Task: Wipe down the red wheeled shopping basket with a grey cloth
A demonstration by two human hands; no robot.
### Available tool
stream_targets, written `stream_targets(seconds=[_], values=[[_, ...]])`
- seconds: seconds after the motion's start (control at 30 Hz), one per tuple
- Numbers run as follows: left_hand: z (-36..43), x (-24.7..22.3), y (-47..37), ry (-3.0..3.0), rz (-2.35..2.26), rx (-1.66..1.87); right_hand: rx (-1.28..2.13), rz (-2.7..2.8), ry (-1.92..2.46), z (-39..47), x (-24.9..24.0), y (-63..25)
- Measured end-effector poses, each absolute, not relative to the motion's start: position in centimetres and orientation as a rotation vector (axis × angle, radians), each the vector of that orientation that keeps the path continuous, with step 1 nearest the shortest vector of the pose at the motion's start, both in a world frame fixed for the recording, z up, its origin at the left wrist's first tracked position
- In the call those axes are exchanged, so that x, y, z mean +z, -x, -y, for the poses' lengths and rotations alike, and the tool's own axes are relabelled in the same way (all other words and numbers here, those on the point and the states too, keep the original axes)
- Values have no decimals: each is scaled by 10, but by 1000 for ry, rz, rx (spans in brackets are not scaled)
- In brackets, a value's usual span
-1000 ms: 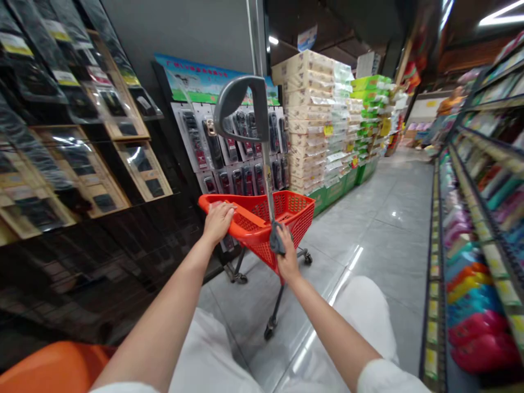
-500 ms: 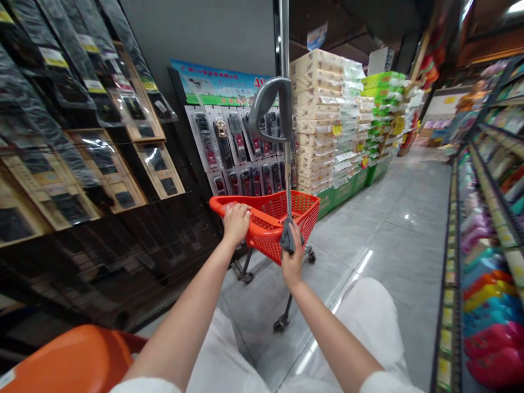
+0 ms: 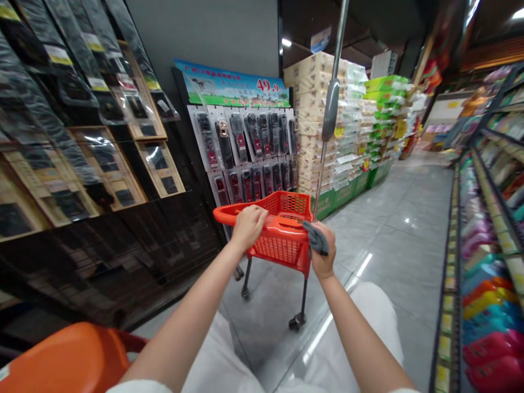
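Observation:
A small red shopping cart (image 3: 282, 248) stands on the floor in front of me. My left hand (image 3: 249, 226) is closed over its red handle. At the handle's right end, my right hand (image 3: 325, 251) grips a grey cloth (image 3: 316, 238) together with the lower part of a metal pole (image 3: 321, 180). The pole rises past the top of the view, leaning slightly right, and carries a grey plastic handle (image 3: 331, 109) seen edge-on. Its lower end is hidden behind my hand and the cart.
Packaged belts (image 3: 254, 134) hang on a display ahead, with wrapped goods on the left wall. Stacked boxes (image 3: 313, 109) line the aisle, and a shelf (image 3: 491, 185) runs along the right. An orange seat-like object (image 3: 69, 360) is at lower left. A person (image 3: 470, 106) is far off.
The cart has turned, and its handle now faces me more squarely. Both hands have shifted right with it. The pole has moved right and tilted, and its grey handle has rotated from a loop to edge-on.

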State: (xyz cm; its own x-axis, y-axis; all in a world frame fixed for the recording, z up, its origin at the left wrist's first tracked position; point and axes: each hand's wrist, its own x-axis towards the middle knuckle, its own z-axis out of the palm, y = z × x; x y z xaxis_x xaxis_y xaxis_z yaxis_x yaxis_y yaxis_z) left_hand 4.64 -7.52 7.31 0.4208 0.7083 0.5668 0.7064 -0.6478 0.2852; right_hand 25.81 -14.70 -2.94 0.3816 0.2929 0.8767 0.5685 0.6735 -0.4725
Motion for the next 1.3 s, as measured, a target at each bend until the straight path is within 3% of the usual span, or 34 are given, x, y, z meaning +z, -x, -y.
stream_targets(seconds=[0.13,0.23,0.43,0.73,0.9,1.03,1.2,1.3], values=[[44,84,-5,-2600,-1661,1057,-228,1111,987,154,-21,-259],[36,83,7,-2581,-1884,722,-281,1249,1187,160,-12,-231],[41,82,6,-2557,-1987,586,-180,1588,1222,161,-5,-211],[42,86,-2,-2484,-2119,494,148,841,1034,114,-22,-294],[56,86,-20,-2476,-2252,394,-239,1111,1176,138,-24,-252],[69,87,-16,-2579,-2123,388,-430,1333,1267,149,-24,-250],[74,85,1,-2895,-1469,416,-391,1020,1202,126,-19,-278],[78,81,-4,-2851,-1603,453,-400,1079,1289,124,-18,-247]])
